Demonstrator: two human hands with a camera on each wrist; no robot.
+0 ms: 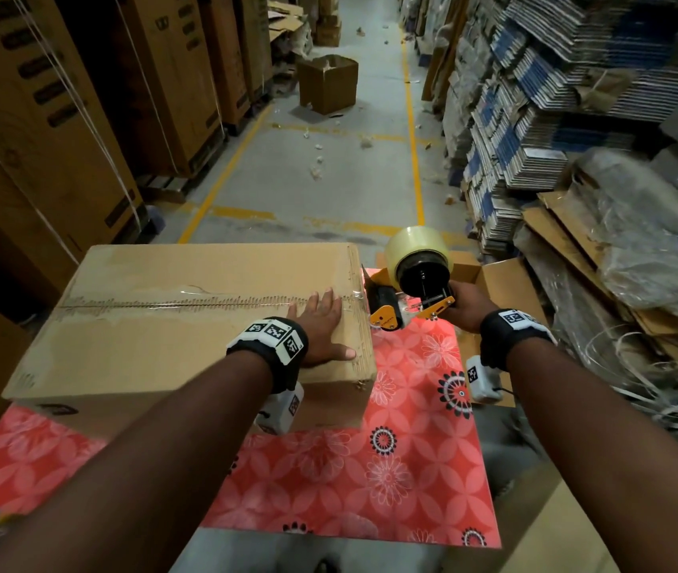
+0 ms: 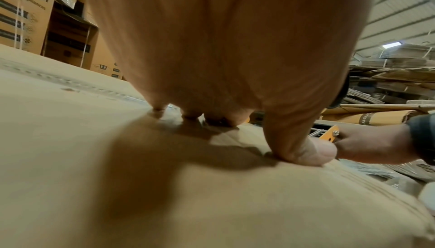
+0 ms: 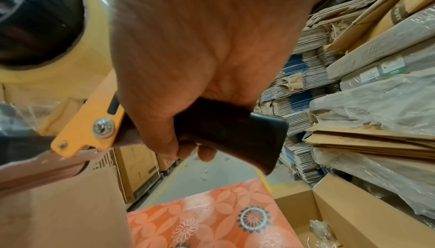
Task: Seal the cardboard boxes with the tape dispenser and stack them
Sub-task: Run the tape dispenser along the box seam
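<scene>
A closed brown cardboard box (image 1: 188, 320) lies on a table with a red flowered cloth (image 1: 391, 469). Its top seam runs left to right, with clear tape at the right end. My left hand (image 1: 320, 328) lies flat on the box top (image 2: 70, 159) near its right edge, fingers straight, thumb (image 2: 306, 151) pressed down. My right hand (image 1: 467, 308) grips the black handle (image 3: 226, 131) of a yellow tape dispenser (image 1: 407, 295) with a clear tape roll (image 1: 415, 246). The dispenser's head sits at the box's right end.
An open cardboard box (image 1: 498, 283) stands right of the table, behind the dispenser. Tall strapped cartons (image 1: 39, 117) line the left of the aisle. Flattened cardboard and plastic sheeting (image 1: 618, 241) pile up on the right. Another open box (image 1: 329, 82) sits on the floor ahead.
</scene>
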